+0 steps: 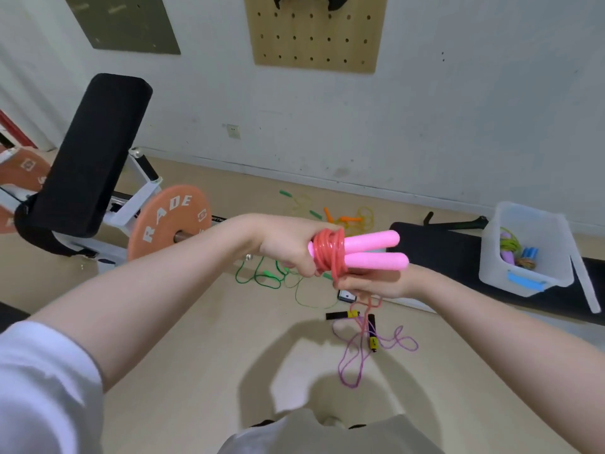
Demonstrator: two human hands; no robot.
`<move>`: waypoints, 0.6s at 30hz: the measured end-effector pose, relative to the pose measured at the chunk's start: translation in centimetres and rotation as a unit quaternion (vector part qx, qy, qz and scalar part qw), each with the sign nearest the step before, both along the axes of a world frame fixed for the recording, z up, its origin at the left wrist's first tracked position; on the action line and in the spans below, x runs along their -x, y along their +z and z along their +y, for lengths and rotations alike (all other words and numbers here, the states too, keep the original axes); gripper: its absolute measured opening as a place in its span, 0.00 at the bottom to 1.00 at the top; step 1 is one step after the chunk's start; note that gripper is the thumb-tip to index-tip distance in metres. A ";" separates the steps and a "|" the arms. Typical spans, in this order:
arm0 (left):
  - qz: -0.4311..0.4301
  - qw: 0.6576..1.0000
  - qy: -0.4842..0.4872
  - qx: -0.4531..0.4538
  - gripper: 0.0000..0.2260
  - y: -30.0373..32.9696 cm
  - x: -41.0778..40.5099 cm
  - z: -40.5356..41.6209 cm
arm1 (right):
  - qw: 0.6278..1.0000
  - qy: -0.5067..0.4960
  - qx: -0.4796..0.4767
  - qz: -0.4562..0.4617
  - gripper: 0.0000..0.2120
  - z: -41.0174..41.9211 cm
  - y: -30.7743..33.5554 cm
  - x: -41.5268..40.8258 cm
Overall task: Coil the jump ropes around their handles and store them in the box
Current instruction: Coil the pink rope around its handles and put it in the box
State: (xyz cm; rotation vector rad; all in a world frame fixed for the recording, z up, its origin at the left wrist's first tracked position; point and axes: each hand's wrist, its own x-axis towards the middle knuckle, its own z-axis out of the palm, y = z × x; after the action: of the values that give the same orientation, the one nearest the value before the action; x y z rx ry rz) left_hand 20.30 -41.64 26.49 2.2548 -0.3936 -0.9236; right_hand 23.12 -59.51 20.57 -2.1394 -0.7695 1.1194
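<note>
I see the 2 pink handles (373,250) paired in my left hand's (288,247) grip so the red rope (329,253) coils tight, my right hand (370,283) pinching its tail below, with the box (527,247) rightward and 3 loose ropes littering the floor (196,339).

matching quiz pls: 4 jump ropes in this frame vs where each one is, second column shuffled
Column 1:
1. pink-handled rope
2. orange rope
3. purple rope with black handles
4. coiled ropes with purple and blue handles

Column 2:
A. inside the translucent box
B. loose on the floor near the wall
C. loose on the floor below the hands
D. gripped in the left hand, with the right hand holding its loose cord

Pairs: 1-D, 2-B, 3-C, 4-A
</note>
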 end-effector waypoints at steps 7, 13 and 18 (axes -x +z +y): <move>-0.089 0.947 -0.081 -0.297 0.33 -1.0 0.2 -2.1 | 0.858 0.136 0.128 -0.478 0.09 2.0 1.9 -2.2; -0.080 0.937 -0.036 -0.339 0.21 -2.6 -1.8 -3.4 | 0.843 0.025 0.144 -0.518 0.09 3.8 3.2 -2.1; -0.094 0.943 0.082 -0.309 0.20 -4.4 -3.6 -1.4 | 0.890 -0.080 0.053 -0.445 0.11 3.5 5.4 -0.4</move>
State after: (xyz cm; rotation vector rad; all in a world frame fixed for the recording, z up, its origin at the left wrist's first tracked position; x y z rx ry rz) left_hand 23.85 -43.09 22.07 2.9081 0.0200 -0.8225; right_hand 23.54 -56.05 25.98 -2.7457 -0.8844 0.0249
